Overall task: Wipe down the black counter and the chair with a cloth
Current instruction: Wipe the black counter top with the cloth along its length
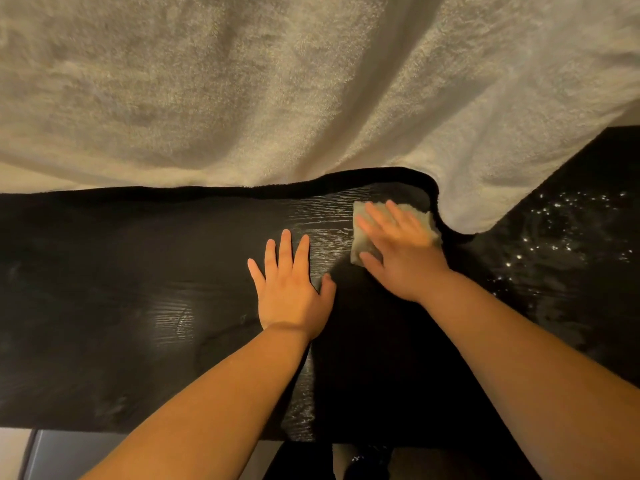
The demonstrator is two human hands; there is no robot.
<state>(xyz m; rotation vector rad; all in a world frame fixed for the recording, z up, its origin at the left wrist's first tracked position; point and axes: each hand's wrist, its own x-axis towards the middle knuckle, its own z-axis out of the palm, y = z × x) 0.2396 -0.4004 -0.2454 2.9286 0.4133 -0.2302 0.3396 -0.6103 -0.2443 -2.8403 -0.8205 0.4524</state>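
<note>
The black wood-grain counter (121, 289) fills the middle of the head view. My right hand (401, 247) lies flat, fingers straight, pressing a small folded pale cloth (360, 244) onto the counter near its back edge. My left hand (292, 289) rests palm down on the counter just left of it, fingers spread and holding nothing. No chair is in view.
A large cream towel-like fabric (277, 91) hangs over the back of the counter and covers the upper view. To the right lies a dark surface with glinting specks (568, 233). The counter's front edge (173, 429) runs along the bottom, with floor below.
</note>
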